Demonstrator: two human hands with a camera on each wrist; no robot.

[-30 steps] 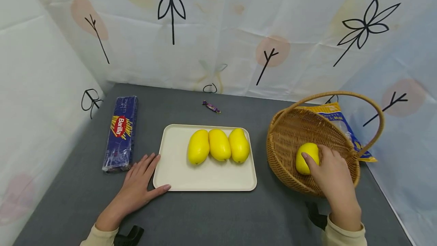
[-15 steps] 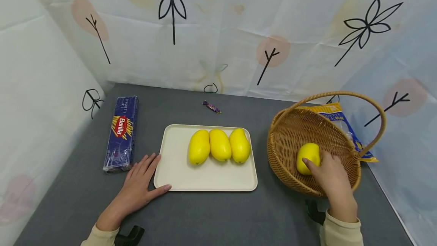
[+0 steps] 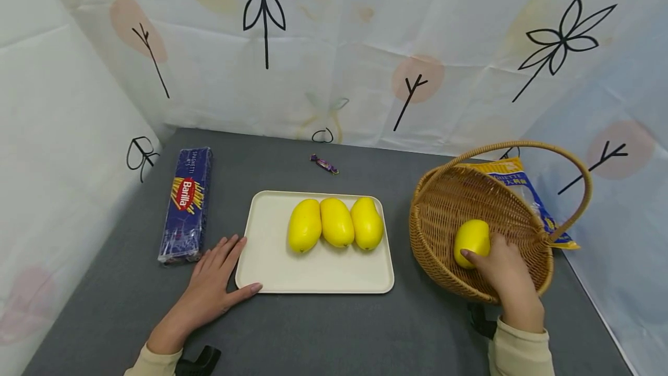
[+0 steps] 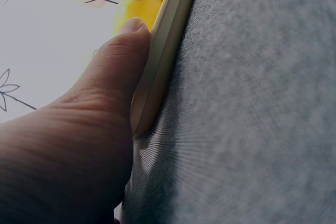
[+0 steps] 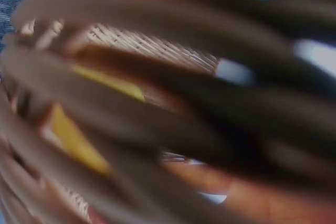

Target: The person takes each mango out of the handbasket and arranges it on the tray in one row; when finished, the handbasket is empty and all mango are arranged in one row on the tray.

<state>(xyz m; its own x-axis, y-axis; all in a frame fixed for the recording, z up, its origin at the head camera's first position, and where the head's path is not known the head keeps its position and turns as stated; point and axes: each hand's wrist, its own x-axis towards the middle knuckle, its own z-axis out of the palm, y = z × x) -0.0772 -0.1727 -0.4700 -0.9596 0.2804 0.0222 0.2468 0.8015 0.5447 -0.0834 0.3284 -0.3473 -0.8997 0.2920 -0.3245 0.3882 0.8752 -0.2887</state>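
Note:
In the head view my right hand (image 3: 503, 268) reaches into a wicker basket (image 3: 433, 213) and holds a yellow mango (image 3: 474, 237), thumb at its near side and fingers on its right. The fingertips are hidden. The right wrist view shows mostly blurred wicker strands, with yellow mango skin (image 5: 79, 140) between them. Flat and spread, my left hand (image 3: 211, 280) rests at the left edge of a cream tray (image 3: 276, 274), its thumb on the near-left rim. Three more mangoes (image 3: 336, 222) lie side by side on the tray. The left thumb (image 4: 113, 66) shows against the tray edge.
A blue pack of spaghetti (image 3: 185, 208) lies left of the tray. A purple wrapped candy (image 3: 325, 164) is beyond it. Behind the basket, a blue-and-yellow bag (image 3: 511, 176) is partly hidden. The basket handle (image 3: 579, 179) arches over its right side. Patterned white cloth surrounds the table.
My right thumb has slid lower on the mango, and the wrist has moved slightly forward and left. The mango stays in the basket. My left hand has not moved.

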